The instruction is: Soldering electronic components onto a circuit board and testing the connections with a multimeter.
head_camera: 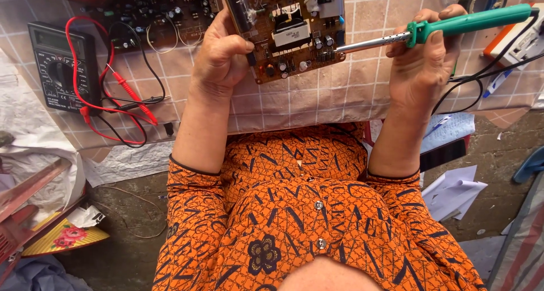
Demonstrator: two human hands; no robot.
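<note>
My left hand [222, 56] is clamped on the brown circuit board [286, 27], thumb over its left edge, fingers wrapped behind, so the board is held tilted up off the table [317, 95] at abt 12 o'clock in my view. Board's component side faces me: a pale transformer block in the middle, small capacitors along the lower edge.

My right hand [422, 61] is closed round the green handle of the soldering iron [447, 27], at abt 1–2 o'clock. Iron lies nearly level, metal shaft pointing left toward 9 o'clock, tip right at the board's right edge near its lower corner; can't tell if it actually touches. Its black cord runs off the handle end to the right and loops down past my wrist.

Left of the board, at 11 o'clock, a second, darker circuit board [161, 13] lies flat on the table. Further out at 10 o'clock sits a black multimeter [56, 64] w/ red and black probe leads [122, 92] curling over the tiled tablecloth just beside it, well apart from my left hand.

At 2 o'clock, beyond the iron's handle, an orange-and-white tool [518, 44] lies at the table edge. Loose white papers [453, 192] on the floor at 4 o'clock. My orange patterned sleeves [195, 211] fill the bottom, 6 o'clock.
</note>
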